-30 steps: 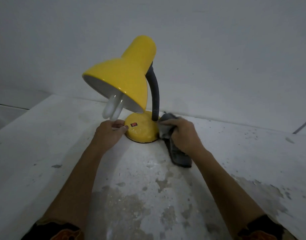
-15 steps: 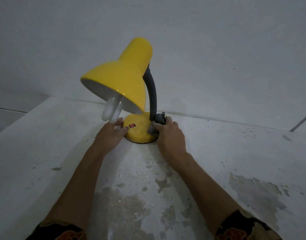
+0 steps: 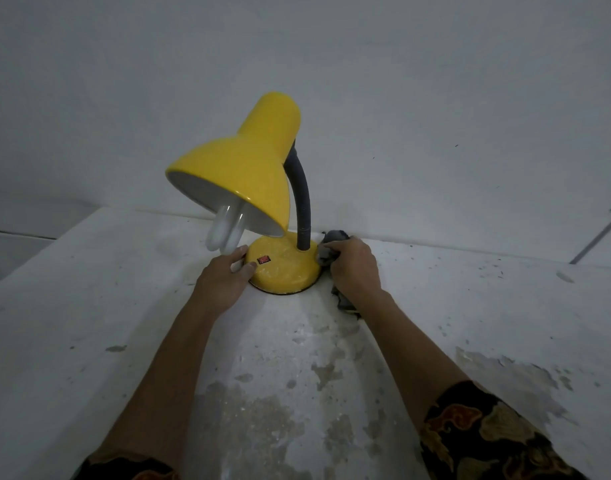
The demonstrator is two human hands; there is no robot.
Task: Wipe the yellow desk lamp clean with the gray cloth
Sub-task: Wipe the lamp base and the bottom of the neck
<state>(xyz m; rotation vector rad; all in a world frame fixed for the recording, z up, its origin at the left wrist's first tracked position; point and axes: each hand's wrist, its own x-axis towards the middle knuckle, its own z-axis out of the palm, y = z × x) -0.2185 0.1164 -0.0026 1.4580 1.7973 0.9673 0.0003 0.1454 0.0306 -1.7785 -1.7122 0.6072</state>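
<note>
Mostly buried under the right hand (image 3: 354, 268): crumpled gray cloth (image 3: 333, 237), only ends peeking out at twelve and six o'clock. Cropped by the bottom edge: both dark patterned sleeves (image 3: 487, 434).

One lamp (image 3: 248, 174), one cloth (image 3: 331, 237), two hands (image 3: 224, 282).

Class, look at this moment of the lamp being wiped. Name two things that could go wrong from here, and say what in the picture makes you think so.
1. The bare bulb hangs just above the left hand steadying the base; lifting that hand could knock it.
2. The right hand presses the gray cloth against the base's side. The shade leans far out, so a hard push might tip the lamp.
</note>
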